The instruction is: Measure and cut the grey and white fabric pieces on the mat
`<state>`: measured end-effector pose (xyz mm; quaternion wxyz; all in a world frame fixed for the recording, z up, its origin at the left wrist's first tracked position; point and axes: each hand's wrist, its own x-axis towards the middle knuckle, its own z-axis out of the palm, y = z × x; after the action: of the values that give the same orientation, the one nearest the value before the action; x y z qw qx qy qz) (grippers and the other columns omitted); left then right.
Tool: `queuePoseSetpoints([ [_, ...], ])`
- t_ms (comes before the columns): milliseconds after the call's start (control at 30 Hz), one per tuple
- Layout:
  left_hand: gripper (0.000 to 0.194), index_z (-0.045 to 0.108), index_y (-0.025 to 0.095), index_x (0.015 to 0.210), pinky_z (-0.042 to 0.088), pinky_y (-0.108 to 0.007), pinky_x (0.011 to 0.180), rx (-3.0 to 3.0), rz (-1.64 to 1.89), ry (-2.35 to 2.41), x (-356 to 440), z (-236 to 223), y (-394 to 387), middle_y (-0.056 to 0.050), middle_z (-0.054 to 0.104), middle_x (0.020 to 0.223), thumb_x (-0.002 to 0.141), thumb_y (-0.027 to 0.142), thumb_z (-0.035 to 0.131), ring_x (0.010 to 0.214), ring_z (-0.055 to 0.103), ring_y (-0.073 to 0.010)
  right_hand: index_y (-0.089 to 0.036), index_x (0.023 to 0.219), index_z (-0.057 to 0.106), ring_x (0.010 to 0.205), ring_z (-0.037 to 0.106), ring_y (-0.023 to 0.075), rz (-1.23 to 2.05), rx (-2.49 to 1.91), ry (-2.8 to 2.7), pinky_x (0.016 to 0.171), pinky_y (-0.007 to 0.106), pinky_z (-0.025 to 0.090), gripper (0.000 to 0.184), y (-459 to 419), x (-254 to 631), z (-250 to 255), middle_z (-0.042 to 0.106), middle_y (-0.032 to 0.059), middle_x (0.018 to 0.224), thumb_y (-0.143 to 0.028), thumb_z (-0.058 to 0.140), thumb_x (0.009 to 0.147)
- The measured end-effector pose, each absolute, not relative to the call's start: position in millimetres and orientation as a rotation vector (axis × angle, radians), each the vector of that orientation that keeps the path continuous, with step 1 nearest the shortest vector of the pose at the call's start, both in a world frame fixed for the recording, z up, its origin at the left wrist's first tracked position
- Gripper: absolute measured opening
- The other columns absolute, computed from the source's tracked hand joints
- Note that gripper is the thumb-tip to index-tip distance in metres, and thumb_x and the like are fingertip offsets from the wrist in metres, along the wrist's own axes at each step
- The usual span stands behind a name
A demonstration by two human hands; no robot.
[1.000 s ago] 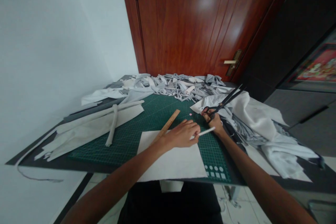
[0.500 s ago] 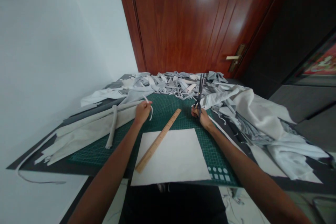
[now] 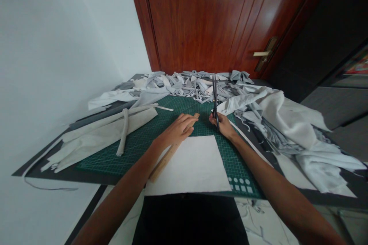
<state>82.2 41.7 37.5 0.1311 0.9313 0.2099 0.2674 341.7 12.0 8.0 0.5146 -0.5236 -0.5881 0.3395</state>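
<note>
My left hand (image 3: 179, 127) is over a wooden ruler (image 3: 165, 162), its fingers on one side and its thumb on the other, gripping near the far end. The ruler slants across the left part of a white fabric piece (image 3: 195, 166), which lies flat at the front of a green cutting mat (image 3: 138, 149). My right hand (image 3: 222, 124) holds black scissors (image 3: 215, 99) by the handles, their blades pointing away from me and close together. A thin white strip (image 3: 165, 108) lies on the mat beyond my left hand.
Fabric scraps (image 3: 184, 84) are heaped along the back by the door. Long cream fabric pieces (image 3: 100, 138) and a rolled piece (image 3: 123, 134) lie at left. Crumpled white cloth (image 3: 290, 118) covers the right side. Thread bits (image 3: 255, 208) are on the floor.
My left hand has let go of the thin white strip, which lies at the back of the mat, and has come right onto the ruler. My right hand still holds the scissors.
</note>
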Motion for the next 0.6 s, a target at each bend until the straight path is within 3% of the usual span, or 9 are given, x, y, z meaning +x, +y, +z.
queuePoseSetpoints([
  [100, 0.054, 0.049, 0.025, 0.152, 0.04, -0.049, 0.116, 2.701, 0.604, 0.503, 86.0, 25.2, 35.1, -0.013, 0.056, 0.148, 0.101, 0.037, 0.059, 0.136, 0.048, -0.0286, -0.023, 0.079, 0.056, 0.062, 0.045, 0.0146, 0.804, -1.233, -1.415, 0.061, 0.029, 0.038, 0.032, 4.1, 339.4, 10.5, 0.051, -0.0034, 0.066, -0.052, 0.068, 0.079],
  [200, 0.067, 0.039, 0.021, 0.159, 0.038, -0.053, 0.117, 2.738, 0.534, 0.576, 86.8, 14.1, 36.2, -0.018, 0.048, 0.155, 0.098, 0.038, 0.063, 0.14, 0.044, -0.0318, -0.023, 0.08, 0.055, 0.06, 0.045, 0.0143, 0.802, -1.192, -1.414, 0.06, 0.029, 0.038, 0.03, -5.2, 333.7, 9.8, 0.052, -0.0032, 0.066, -0.051, 0.065, 0.083],
  [333, 0.055, 0.047, 0.019, 0.154, 0.038, -0.052, 0.116, 2.831, 0.559, 0.802, 83.2, 13.1, 46.4, -0.016, 0.054, 0.148, 0.099, 0.02, 0.053, 0.136, 0.044, -0.0308, -0.024, 0.078, 0.051, 0.059, 0.047, 0.014, 0.855, -1.082, -1.43, 0.058, 0.029, 0.038, 0.028, -13.3, 320.8, 5.5, 0.057, -0.0011, 0.07, -0.049, 0.061, 0.088],
  [433, 0.057, 0.054, 0.019, 0.147, 0.04, -0.051, 0.114, 2.854, 0.577, 0.977, 74.3, 16.1, 58.6, -0.014, 0.059, 0.14, 0.092, 0.006, 0.049, 0.133, 0.046, -0.0305, -0.023, 0.079, 0.053, 0.059, 0.049, 0.0145, 0.861, -1.084, -1.485, 0.057, 0.029, 0.04, 0.028, -14.1, 314.2, 3.7, 0.06, 0.0002, 0.071, -0.049, 0.06, 0.088],
  [600, 0.058, 0.06, 0.019, 0.14, 0.042, -0.048, 0.117, 2.82, 0.633, 1.104, 57.8, 6.8, 81.7, -0.013, 0.059, 0.135, 0.086, 0.0, 0.047, 0.134, 0.047, -0.0301, -0.022, 0.073, 0.059, 0.062, 0.052, 0.0157, 0.8, -1.137, -1.544, 0.061, 0.029, 0.042, 0.028, -10.6, 315.6, 3.2, 0.061, 0.0002, 0.066, -0.046, 0.062, 0.087],
])
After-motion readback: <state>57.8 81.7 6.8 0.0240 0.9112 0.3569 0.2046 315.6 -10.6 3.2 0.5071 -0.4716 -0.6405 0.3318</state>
